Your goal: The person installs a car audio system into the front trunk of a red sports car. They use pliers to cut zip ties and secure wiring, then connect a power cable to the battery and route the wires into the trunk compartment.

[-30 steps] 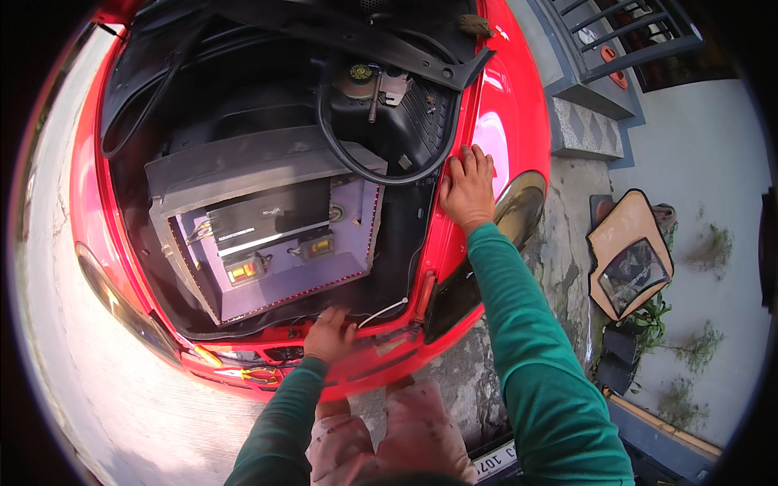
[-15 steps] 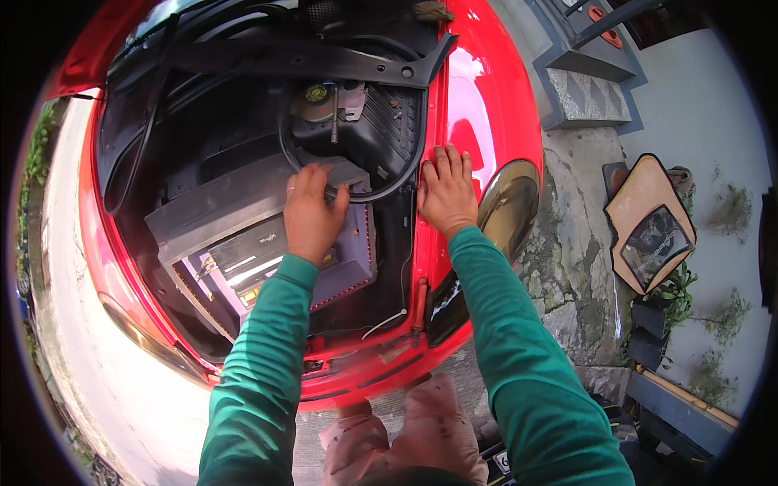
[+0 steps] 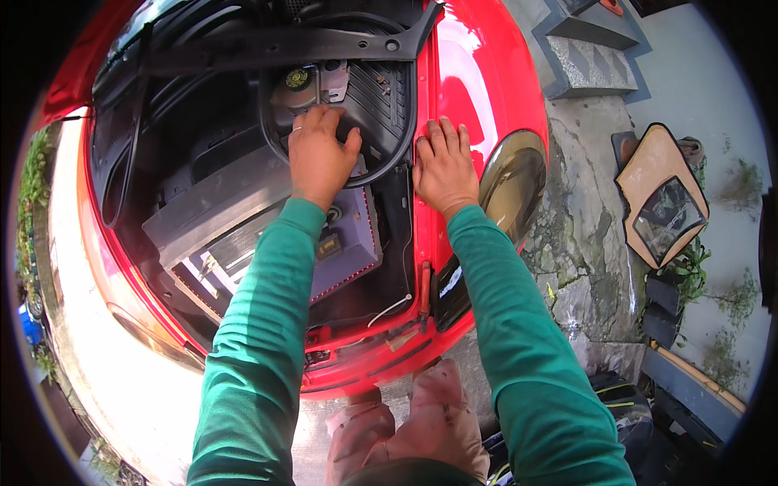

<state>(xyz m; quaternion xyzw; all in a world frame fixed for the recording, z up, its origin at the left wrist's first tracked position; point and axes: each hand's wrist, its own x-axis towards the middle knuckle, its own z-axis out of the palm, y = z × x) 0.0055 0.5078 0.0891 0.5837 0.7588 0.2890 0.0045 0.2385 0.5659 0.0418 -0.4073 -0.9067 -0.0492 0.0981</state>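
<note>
My left hand (image 3: 320,158) is over the open compartment of a red car, fingers curved and thumb apart, with nothing visible in its grasp. Behind it runs a looped black rubber seal (image 3: 411,121); whether the hand touches the seal I cannot tell. Below the hand sits a grey box (image 3: 352,271) with a purple-lined front and a silver unit (image 3: 235,247) inside, partly hidden by my left arm. My right hand (image 3: 446,170) lies flat on the red fender (image 3: 462,89), fingers stretched along its inner edge.
A long black trim panel (image 3: 267,55) lies across the compartment's far part. Past it is a metal part with a round yellow-marked disc (image 3: 297,78). A headlight (image 3: 515,178) sits right of my right hand. A tan board (image 3: 664,194) leans by the wall, below concrete steps (image 3: 587,61).
My left hand has moved farther into the compartment, away from the box's top edge toward the metal part. The right hand stays on the fender. The whole view has shifted slightly.
</note>
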